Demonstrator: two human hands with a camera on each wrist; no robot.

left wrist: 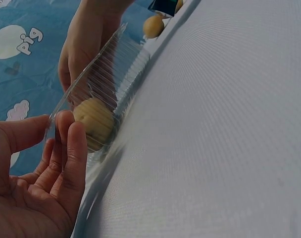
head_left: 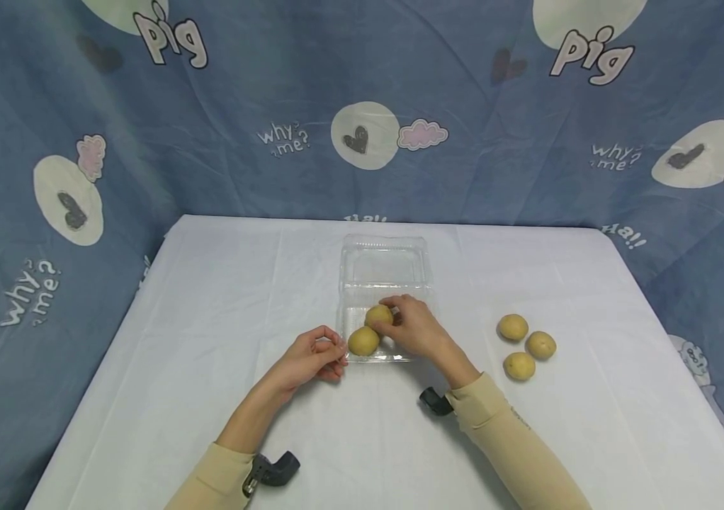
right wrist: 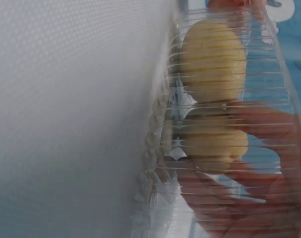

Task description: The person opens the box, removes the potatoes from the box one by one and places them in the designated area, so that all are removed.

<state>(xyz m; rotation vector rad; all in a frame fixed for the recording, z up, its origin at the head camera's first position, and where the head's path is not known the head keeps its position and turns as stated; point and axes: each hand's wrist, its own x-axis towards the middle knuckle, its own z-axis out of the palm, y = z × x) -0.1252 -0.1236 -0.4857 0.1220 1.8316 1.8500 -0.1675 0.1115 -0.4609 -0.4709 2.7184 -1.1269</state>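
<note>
A clear plastic clamshell box point(head_left: 385, 265) lies with its lid folded back on the white table. Two yellow potatoes are in its front tray: one potato point(head_left: 363, 342) near the front left corner, and another potato point(head_left: 377, 315) just behind it. My right hand point(head_left: 418, 329) reaches into the tray and grips the rear potato between thumb and fingers. Through the ribbed wall in the right wrist view, those fingers surround the lower potato point(right wrist: 215, 144). My left hand point(head_left: 311, 358) pinches the box rim point(left wrist: 66, 94) at the front left corner.
To the right of the box, three loose potatoes point(head_left: 519, 366) sit in a group on the white tablecloth point(head_left: 222, 283). A blue patterned curtain point(head_left: 260, 184) hangs behind the table and along its sides. Black wrist cameras point(head_left: 435, 401) stick out from both sleeves.
</note>
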